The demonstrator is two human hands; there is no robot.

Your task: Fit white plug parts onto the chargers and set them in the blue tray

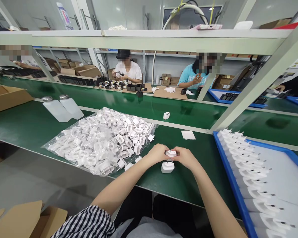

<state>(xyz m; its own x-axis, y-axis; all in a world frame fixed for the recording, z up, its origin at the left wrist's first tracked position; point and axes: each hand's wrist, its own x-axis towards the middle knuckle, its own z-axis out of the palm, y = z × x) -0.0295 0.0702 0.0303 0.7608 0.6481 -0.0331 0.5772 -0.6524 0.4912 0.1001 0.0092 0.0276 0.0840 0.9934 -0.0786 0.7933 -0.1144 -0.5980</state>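
Observation:
My left hand (158, 152) and my right hand (185, 156) meet over the green bench and pinch one small white plug part (171, 153) between their fingertips. Just below them a white charger body (167, 167) sits on the green mat; whether it touches the held part I cannot tell. A clear plastic sheet heaped with several white plug parts (106, 140) lies to the left of my hands. On the right a blue-rimmed tray (232, 180) holds rows of white pronged adapters (248, 172).
Two white squeeze bottles (62, 107) stand at the far left. A lone white charger (166, 115) rests on the green conveyor and a white paper slip (188, 134) lies near it. Two people sit working across the belt. Cardboard boxes (5, 97) are at left.

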